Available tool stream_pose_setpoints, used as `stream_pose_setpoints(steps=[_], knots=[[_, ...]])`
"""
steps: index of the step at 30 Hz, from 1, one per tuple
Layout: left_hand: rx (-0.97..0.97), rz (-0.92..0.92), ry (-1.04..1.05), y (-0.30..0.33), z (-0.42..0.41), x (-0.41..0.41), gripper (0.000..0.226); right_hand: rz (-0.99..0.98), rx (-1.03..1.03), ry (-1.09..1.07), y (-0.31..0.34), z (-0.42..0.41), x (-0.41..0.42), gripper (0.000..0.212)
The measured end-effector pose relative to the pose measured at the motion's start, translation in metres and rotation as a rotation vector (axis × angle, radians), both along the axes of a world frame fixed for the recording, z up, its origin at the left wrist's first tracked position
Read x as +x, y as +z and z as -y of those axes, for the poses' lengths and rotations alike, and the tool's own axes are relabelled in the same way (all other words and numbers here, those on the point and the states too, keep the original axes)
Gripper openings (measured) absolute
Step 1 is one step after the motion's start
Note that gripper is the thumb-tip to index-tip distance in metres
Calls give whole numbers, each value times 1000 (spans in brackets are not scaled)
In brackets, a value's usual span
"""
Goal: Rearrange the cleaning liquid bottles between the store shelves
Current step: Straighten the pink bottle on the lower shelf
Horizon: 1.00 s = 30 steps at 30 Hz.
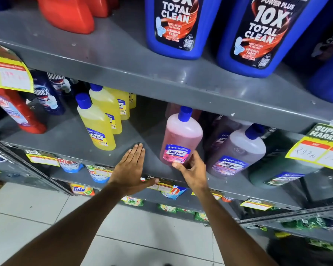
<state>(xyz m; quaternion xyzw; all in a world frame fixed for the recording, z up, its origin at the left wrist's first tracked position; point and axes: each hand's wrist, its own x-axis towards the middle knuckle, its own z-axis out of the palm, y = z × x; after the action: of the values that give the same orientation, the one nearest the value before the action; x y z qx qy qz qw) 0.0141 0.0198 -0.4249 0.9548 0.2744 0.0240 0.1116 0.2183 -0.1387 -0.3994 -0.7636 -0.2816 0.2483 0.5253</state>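
A pink bottle (181, 137) with a blue cap and a Lizol label stands on the grey middle shelf (69, 139). My right hand (192, 171) grips its base from the front. My left hand (130, 167) is flat, fingers together and straight, over the shelf's front edge, left of the pink bottle and holding nothing. Yellow bottles (95, 123) with blue caps stand in a row further left. A purple bottle (236, 152) and a dark green bottle (277, 169) stand to the right.
Large blue toilet-cleaner bottles (179, 25) and red bottles (65, 14) stand on the upper shelf (113, 60). Red and dark blue Domex bottles (46, 93) fill the middle shelf's left end. Yellow price tags (319, 150) hang from shelf edges. Detergent pouches (81, 189) sit on lower shelves above a tiled floor.
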Motion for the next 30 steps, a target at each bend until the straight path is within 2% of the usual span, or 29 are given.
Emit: stream_pose_setpoints(steps=[19,26,30], knots=[[12,-24,-17,5,0,0,128,37,-37,-13,-3,-1,-1,56],[19,-55,-27,6,-1,1,125,28,-49,-15,0,0,-2,72],[28,-99,-43,22,4,-5,126,20,-16,-13,12,9,-15,89]])
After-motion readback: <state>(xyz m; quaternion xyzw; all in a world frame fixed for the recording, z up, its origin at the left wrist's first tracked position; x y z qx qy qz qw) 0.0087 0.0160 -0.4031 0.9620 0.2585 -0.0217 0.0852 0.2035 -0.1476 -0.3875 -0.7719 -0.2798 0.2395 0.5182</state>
